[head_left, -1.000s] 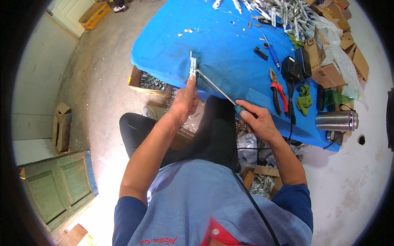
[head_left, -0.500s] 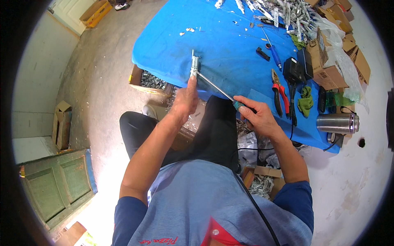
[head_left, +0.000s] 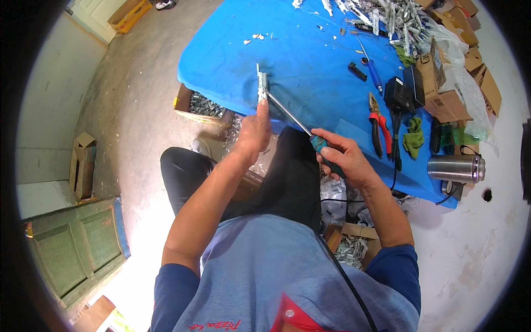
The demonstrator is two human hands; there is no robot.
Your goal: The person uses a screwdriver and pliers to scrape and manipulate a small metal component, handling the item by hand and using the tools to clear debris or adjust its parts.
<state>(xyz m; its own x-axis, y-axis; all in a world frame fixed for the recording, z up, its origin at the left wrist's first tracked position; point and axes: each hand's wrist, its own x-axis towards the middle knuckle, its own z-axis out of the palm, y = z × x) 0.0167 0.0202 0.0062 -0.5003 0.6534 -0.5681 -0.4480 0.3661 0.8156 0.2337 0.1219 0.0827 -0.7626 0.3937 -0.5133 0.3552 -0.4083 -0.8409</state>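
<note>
My left hand [head_left: 254, 131] is closed on the lower end of a slim white-and-silver part [head_left: 263, 82], with a thin rod sticking up from it. It is held against the near part of the blue-covered table [head_left: 221, 61]. My right hand [head_left: 349, 159] grips the teal and dark handle of a screwdriver [head_left: 289, 114]. Its shaft slants up to the left, and the tip meets the part's right side just above my left fingers. Exactly how the tip touches the part is too small to tell.
Red-handled pliers [head_left: 380, 127], a blue screwdriver [head_left: 374, 76], a black adapter [head_left: 397, 94], a green cloth [head_left: 413, 137] and a steel flask [head_left: 454, 168] lie to the right. A heap of similar parts [head_left: 406, 22] is at the back. Below the table edge stands a box of metal pieces [head_left: 203, 105].
My right hand has shifted slightly left and its fingers have rolled around the screwdriver, showing more handle. My left thumb has moved a little on the part; the tip remains at its side.
</note>
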